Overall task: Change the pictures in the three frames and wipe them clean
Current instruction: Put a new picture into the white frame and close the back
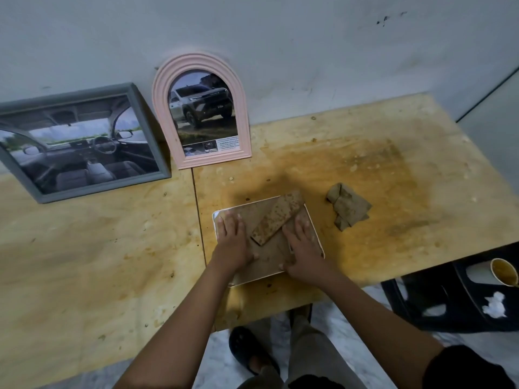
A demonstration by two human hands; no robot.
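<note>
A white-edged frame [316, 234] lies face down near the table's front edge, its brown backing board and fold-out stand [276, 217] facing up. My left hand [231, 238] presses flat on the backing's left part. My right hand [302, 244] rests on the right part, fingers spread, thumb at the lower edge. A grey rectangular frame [84, 141] with a car-interior picture leans on the wall at the left. Beside it a pink arched frame [200, 110] with a truck picture stands upright. A crumpled brown cloth [348, 206] lies to the right of the white frame.
The plywood table [98, 262] is stained orange-brown around the work spot. A black chair [463, 299] at the lower right holds a paper cup [505, 272] and a white tissue [494, 304]. My sandalled foot [252, 352] shows under the table edge.
</note>
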